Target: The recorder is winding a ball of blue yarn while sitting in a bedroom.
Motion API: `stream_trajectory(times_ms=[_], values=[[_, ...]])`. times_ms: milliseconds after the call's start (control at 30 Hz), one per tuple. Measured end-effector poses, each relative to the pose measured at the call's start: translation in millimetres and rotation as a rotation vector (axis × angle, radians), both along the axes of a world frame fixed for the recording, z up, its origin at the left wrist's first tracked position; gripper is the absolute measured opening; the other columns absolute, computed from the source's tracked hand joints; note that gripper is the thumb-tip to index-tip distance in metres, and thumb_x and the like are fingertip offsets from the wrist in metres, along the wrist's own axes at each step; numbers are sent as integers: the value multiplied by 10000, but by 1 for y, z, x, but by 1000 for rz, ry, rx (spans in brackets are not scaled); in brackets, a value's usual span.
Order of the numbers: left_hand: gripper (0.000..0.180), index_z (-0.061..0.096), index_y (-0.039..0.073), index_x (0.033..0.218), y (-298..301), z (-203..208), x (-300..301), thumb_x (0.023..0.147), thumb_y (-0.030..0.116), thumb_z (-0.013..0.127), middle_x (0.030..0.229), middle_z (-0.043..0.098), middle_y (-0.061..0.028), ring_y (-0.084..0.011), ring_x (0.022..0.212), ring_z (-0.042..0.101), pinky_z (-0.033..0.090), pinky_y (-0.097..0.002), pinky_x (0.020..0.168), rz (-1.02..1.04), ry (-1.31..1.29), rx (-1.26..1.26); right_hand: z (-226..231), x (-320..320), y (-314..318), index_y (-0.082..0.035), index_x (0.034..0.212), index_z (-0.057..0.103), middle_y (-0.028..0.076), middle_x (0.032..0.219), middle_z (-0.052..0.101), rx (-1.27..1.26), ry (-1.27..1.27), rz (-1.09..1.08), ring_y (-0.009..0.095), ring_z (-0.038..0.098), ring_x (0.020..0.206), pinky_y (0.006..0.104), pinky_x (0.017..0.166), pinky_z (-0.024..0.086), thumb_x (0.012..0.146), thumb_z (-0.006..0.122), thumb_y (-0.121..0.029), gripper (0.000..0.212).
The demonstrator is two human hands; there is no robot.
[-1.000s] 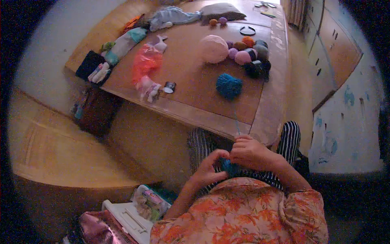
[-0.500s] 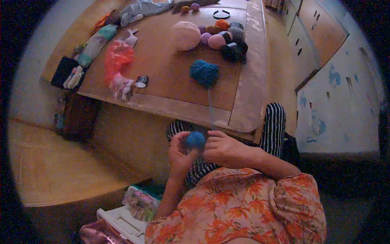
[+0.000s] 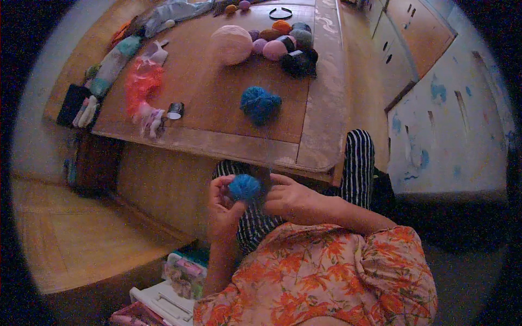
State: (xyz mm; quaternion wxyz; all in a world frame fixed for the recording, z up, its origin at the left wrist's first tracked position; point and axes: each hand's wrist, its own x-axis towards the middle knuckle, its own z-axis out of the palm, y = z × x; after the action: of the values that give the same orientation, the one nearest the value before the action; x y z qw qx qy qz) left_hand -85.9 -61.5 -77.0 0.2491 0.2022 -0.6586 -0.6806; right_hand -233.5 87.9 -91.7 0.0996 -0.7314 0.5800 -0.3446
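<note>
In front of my lap, my left hand [image 3: 222, 205] holds a small ball of blue yarn [image 3: 245, 187] between fingers and thumb. To its right, my right hand [image 3: 291, 199] is closed with its fingers curled, at the lower end of a thin yarn strand [image 3: 269, 154]. That strand runs up over the table's front edge to a larger loose skein of blue yarn [image 3: 260, 105] lying on the tabletop. A small gap parts the ball from my right hand.
The wooden table [image 3: 190, 81] bears a big pale pink yarn ball [image 3: 231, 44], several smaller balls, a black headband [image 3: 280, 13], a small dark-and-white roll [image 3: 175, 111] and a coral-red knitted piece [image 3: 143, 84]. A white plastic container [image 3: 166, 299] stands low at my left.
The whole view has shifted, so the table's things sit farther left. The small blue ball stands a little farther from my right hand, and the blue skein has changed shape or turned.
</note>
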Motion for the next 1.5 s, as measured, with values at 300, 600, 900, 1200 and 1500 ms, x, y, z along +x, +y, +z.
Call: stream_trajectory(times_ms=[300,600,900,1200,1500], values=[[568,475,56,1174,8,-9,9,669,89,733,1141,511,-55,-176,1088,511,419,-335,941,-501,-185,38,8,-40,-18,-106,881,574,101,873,581,-76,-167,69,317,551,902,418,837,436,764,594,-163,132],[588,533,43,1187,10,34,17,658,165,757,1159,524,-97,-229,1091,526,414,-349,949,-649,37,266,-36,-71,-92,-59,1010,600,126,1127,584,162,101,-131,349,523,1072,426,922,435,752,639,-114,266],[492,595,20,1145,14,84,31,697,180,722,1145,550,-170,-306,1096,529,403,-387,954,-1202,170,3,-26,-124,-129,-82,1174,540,153,1315,474,-221,186,-425,350,414,1257,471,1067,312,738,697,-179,474],[454,590,45,1107,22,57,22,686,141,731,1121,563,-108,-243,1057,554,441,-368,911,-637,208,283,-28,-10,-16,-74,887,579,95,954,608,-161,-169,-297,316,590,955,500,1032,361,758,647,-68,146],[499,507,64,1158,24,34,10,691,-23,660,1050,578,-32,-124,969,567,474,-278,854,-67,-89,121,41,11,24,-85,798,539,85,789,560,58,2,96,284,573,833,420,843,439,696,609,-140,135]])
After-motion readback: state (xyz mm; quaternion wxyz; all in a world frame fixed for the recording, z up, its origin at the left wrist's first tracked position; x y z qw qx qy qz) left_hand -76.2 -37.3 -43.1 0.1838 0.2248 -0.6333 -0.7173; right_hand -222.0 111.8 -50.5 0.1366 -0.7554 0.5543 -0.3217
